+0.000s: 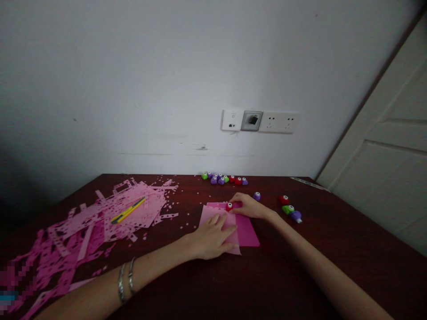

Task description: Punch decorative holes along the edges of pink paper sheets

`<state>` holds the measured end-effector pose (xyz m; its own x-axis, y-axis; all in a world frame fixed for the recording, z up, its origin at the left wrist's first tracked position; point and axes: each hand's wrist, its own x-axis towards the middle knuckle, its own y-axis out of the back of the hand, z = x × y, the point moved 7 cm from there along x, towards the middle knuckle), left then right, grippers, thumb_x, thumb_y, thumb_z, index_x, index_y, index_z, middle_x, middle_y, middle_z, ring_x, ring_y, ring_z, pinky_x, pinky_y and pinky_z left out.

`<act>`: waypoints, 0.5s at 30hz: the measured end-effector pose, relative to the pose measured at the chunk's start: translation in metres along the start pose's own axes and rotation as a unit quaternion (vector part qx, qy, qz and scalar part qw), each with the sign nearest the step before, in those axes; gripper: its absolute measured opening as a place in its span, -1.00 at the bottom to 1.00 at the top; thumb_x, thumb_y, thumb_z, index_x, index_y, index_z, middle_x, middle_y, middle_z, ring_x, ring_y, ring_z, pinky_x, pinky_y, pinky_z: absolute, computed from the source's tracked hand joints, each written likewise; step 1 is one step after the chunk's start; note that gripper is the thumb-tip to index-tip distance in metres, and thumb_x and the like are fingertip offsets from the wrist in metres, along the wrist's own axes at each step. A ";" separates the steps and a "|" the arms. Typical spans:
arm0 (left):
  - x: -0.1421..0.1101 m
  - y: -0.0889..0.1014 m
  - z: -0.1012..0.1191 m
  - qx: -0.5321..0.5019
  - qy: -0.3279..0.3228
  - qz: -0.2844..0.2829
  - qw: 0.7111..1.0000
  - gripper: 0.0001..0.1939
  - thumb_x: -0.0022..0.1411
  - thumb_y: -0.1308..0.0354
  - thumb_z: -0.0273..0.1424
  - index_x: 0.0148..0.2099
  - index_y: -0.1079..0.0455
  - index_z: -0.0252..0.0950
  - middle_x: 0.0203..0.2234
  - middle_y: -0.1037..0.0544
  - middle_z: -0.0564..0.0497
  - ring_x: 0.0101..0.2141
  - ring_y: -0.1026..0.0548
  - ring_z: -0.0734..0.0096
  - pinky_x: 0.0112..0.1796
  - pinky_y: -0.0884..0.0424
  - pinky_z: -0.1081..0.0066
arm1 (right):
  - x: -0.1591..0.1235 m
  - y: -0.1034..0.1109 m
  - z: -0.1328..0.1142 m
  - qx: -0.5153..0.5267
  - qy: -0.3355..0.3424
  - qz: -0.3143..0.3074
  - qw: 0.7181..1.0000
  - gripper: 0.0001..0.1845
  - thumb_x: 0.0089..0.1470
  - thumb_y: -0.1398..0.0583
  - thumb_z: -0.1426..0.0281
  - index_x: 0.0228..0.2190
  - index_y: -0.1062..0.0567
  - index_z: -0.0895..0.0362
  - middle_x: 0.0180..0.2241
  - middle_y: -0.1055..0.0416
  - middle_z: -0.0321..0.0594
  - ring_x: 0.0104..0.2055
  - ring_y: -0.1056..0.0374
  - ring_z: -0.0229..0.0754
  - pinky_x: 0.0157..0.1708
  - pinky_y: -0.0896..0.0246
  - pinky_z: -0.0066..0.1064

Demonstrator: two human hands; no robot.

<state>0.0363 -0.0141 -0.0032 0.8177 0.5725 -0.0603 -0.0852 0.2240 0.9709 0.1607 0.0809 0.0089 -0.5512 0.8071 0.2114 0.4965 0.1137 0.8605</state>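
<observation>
My left hand [213, 235] lies with fingers spread on a light pink sheet of paper [207, 216], pressing it to the table. Beneath that sheet a darker pink sheet [249, 233] sticks out on the right. At the far edge of the paper, my right hand [247, 205] curls its fingers around a small red craft punch [229, 206] with a white round top. Its underside and the exact contact with the paper are hidden. Just beyond my right hand stands a purple craft punch [256, 196].
Punched pink paper scraps [90, 218] cover the left side, with a yellow utility knife [128, 210] on top. Several small punches [218, 178] line the back edge. A red punch [283, 200], a green punch [288, 209] and a purple one [296, 216] sit at right. Wall sockets [279, 122] are behind.
</observation>
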 end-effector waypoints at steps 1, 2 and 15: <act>0.001 0.000 0.000 0.001 0.000 0.002 1.000 -0.42 0.27 0.29 -0.05 0.25 0.03 -0.17 0.25 0.14 -0.16 0.20 0.17 -0.09 0.08 0.06 0.04 | 0.000 0.000 -0.001 0.004 -0.001 0.002 1.000 -0.74 -0.08 -0.23 0.33 -0.29 -0.53 0.14 -0.29 -0.41 -0.15 -0.23 -0.31 -0.14 -0.18 -0.17 -0.34; 0.001 0.000 0.001 0.002 0.000 0.004 1.000 -0.42 0.27 0.30 -0.05 0.25 0.03 -0.17 0.24 0.14 -0.17 0.20 0.17 -0.10 0.08 0.07 0.03 | 0.000 0.000 -0.001 0.008 -0.002 0.004 1.000 -0.74 -0.09 -0.23 0.33 -0.29 -0.53 0.15 -0.29 -0.41 -0.15 -0.24 -0.31 -0.15 -0.19 -0.18 -0.35; 0.012 -0.011 -0.007 0.066 0.026 0.032 0.997 -0.38 0.29 0.34 -0.10 0.28 0.17 -0.33 0.23 0.13 -0.26 0.19 0.17 -0.09 0.09 0.10 0.07 | -0.002 -0.001 -0.001 0.020 -0.006 0.006 1.000 -0.76 -0.07 -0.23 0.39 -0.28 -0.51 0.16 -0.29 -0.40 -0.16 -0.24 -0.30 -0.16 -0.18 -0.18 -0.34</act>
<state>0.0430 -0.0045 -0.0165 0.7824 0.6227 -0.0053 -0.0587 0.0822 0.9949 0.1601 0.0788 0.0080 -0.5374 0.8153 0.2154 0.5290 0.1270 0.8391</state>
